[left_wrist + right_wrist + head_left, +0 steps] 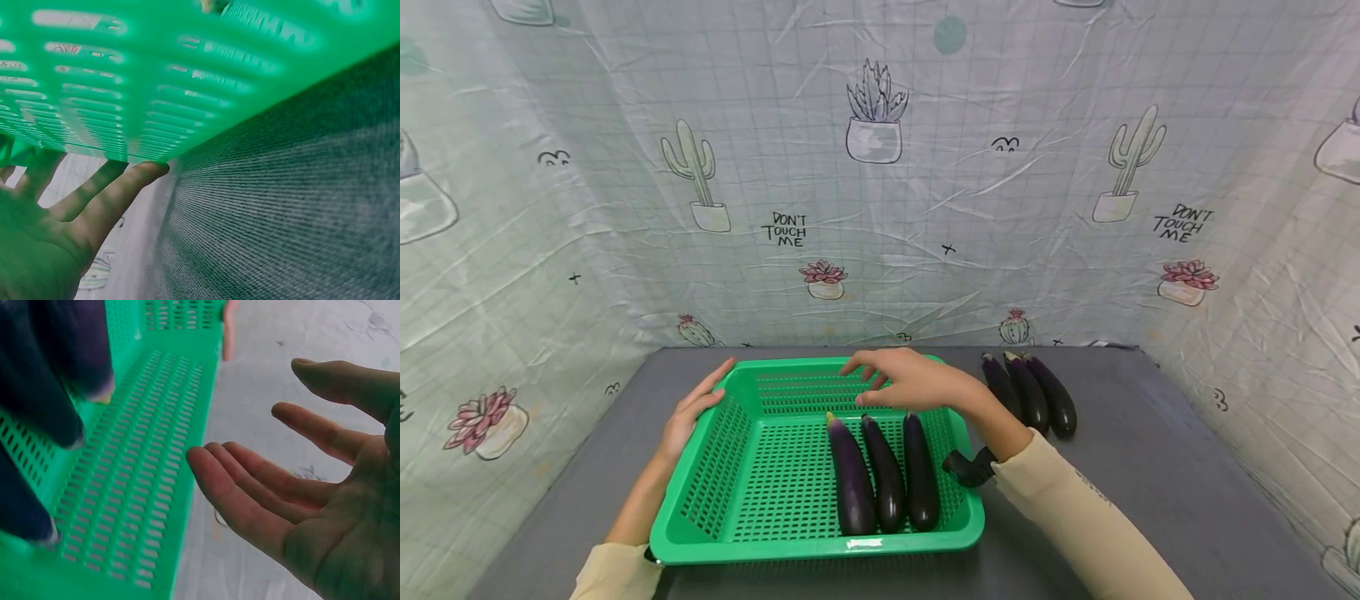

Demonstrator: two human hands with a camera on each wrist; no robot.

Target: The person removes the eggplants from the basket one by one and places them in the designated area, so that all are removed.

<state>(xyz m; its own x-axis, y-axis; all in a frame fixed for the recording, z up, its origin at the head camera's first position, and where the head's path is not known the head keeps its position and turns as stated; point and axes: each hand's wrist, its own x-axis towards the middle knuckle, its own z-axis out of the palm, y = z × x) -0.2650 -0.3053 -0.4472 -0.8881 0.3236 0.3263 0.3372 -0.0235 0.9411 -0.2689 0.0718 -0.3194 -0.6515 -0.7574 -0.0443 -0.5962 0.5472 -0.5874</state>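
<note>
A green slotted basket (808, 550) has three eggplants along its right side: a left one (852, 483), a middle one (886, 479) and a right one (921, 475), stems toward the far wall. My left hand (685, 421) rests against the basket's left side near the far corner; in the left wrist view its fingers (103, 203) are extended and touch the slotted wall from outside. My right hand (910, 379) hovers over the far right part of the basket, empty. Spread, loosely bent fingers (250, 500) show in the right wrist view.
Three more eggplants (1030, 392) lie side by side on the dark grey table (1150, 483), right of the basket near the back. A printed cloth (955, 183) with cactus drawings hangs behind and at both sides. A black strap (970, 468) is round my right wrist.
</note>
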